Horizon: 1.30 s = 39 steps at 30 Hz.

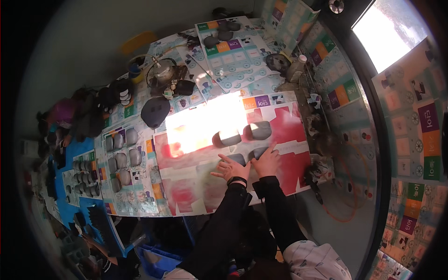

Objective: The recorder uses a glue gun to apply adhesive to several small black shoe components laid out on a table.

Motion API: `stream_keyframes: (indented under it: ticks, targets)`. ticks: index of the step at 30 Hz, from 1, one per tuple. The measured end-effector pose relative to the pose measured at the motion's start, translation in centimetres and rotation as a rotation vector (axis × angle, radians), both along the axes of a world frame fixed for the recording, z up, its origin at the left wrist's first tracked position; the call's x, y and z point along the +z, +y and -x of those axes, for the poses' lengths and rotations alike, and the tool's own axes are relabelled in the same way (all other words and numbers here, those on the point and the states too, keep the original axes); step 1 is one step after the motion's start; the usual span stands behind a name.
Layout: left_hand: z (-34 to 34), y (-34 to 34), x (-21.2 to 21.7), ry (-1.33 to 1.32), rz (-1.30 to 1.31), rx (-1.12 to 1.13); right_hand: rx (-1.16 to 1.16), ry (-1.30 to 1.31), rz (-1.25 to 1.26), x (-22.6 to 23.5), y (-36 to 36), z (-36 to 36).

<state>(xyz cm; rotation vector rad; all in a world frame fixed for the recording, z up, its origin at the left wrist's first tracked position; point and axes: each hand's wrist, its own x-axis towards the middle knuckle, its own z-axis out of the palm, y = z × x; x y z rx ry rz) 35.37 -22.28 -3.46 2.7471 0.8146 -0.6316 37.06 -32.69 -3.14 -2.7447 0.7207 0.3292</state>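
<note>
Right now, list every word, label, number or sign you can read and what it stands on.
Printed table sheet: bold lettering on purple and orange blocks, not copied here.
Right wall sheet: similar lettering, not copied.
Both sheets' finer print: too small to read.
Grey rounded pieces: no readable text.

Smooth matt grey pieces (259,131), printed paper sheets (240,58), metallic-looking cup (163,71), black cloth sleeves (219,226)

Dim overall; overbright window (391,30) upper right, harsh glare on tabletop (205,181), dark fisheye rim.
</note>
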Motion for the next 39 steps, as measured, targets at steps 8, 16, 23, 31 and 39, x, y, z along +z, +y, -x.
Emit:
stream_keyframes:
  ticks: [8,16,23,31,39]
  targets:
    - [-1.0,1.1,0.1,0.116,-0.012,0.107,-0.122,-0.159,-0.207,2.0,-1.4,2.6]
    - [4.9,10.0,6.5,-0.31,-0.006,-0.301,0.206,-0.41,-0.031,5.9,0.5,3.7]
    - [18.5,38.5,3.9,-0.321,-0.102,-0.341,0.738,-0.251,-0.26,7.7,23.6,5.6]
    - [25.6,67.4,3.2,-0.148,-0.438,-0.544,1.193,-0.299,-0.075,2.3,51.9,7.8]
    - [26.6,76.0,0.8,-0.05,-0.436,-0.692,1.294,-0.271,0.102,-1.9,60.9,7.9]
